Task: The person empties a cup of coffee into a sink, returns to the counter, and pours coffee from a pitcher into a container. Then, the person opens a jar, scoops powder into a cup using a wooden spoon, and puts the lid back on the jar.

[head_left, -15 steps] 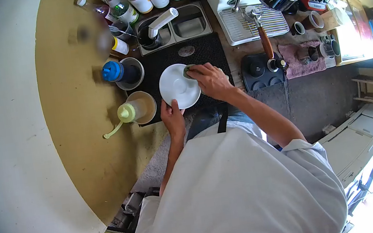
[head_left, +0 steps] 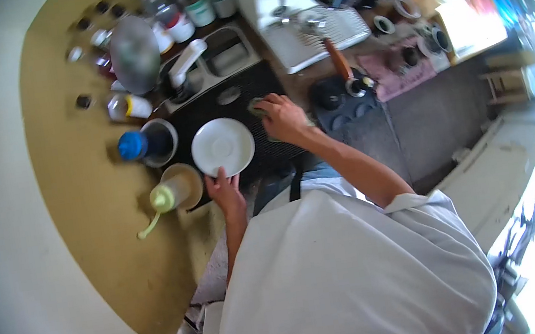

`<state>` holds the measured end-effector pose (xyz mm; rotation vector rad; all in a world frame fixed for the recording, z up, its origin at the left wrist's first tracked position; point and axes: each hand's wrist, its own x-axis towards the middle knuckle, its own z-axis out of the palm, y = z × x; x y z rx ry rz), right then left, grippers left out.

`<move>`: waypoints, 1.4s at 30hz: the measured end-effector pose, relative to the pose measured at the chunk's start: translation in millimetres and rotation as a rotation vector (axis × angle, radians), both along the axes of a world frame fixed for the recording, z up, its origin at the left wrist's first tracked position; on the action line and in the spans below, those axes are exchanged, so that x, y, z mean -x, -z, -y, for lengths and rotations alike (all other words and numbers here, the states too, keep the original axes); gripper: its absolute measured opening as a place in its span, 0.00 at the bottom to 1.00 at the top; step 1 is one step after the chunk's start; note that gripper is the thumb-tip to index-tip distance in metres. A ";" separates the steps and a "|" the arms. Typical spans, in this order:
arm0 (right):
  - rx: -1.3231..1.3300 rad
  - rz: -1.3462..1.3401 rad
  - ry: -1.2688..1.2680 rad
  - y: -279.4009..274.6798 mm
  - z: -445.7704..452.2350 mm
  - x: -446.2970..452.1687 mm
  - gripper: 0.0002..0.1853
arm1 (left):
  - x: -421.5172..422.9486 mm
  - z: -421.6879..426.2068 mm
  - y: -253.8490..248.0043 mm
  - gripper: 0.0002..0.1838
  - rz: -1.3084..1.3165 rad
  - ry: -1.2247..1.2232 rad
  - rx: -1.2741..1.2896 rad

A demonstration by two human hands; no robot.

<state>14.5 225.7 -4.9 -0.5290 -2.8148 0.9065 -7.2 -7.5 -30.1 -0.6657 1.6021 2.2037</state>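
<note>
A white saucer (head_left: 223,144) is held face up above the black mat (head_left: 174,133). My left hand (head_left: 227,193) grips its near rim, the thumb on top and the fingers underneath. Off the saucer's right side, my right hand (head_left: 283,118) is closed on a grey-green cloth (head_left: 256,107). Part of the cloth shows past the fingertips; the rest is hidden in the hand. A gap separates the right hand from the saucer.
A double steel sink (head_left: 228,51) with a white tap (head_left: 188,62) lies beyond the mat. Two squeeze bottles, one blue-topped (head_left: 133,145) and one yellow-topped (head_left: 162,199), stand in containers at left. An espresso machine's drip tray (head_left: 314,39) and portafilter (head_left: 339,61) are at right.
My right hand and the cloth have come off the saucer's rim to its right. My left hand still grips the saucer. The whole view has turned and shifted, with some blur.
</note>
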 end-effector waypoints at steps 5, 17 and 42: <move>0.050 0.101 0.109 13.6 2.5 -1.1 0.24 | 10.7 4.5 31.3 0.25 0.033 -0.028 -0.045; 0.218 -0.259 -0.085 -7.6 10.5 -77.9 0.21 | 34.5 -8.4 71.3 0.25 0.045 -0.069 0.079; 0.441 0.594 -0.021 -1.8 -136.5 -263.7 0.22 | -34.3 -69.7 -17.1 0.17 -0.077 -0.154 0.507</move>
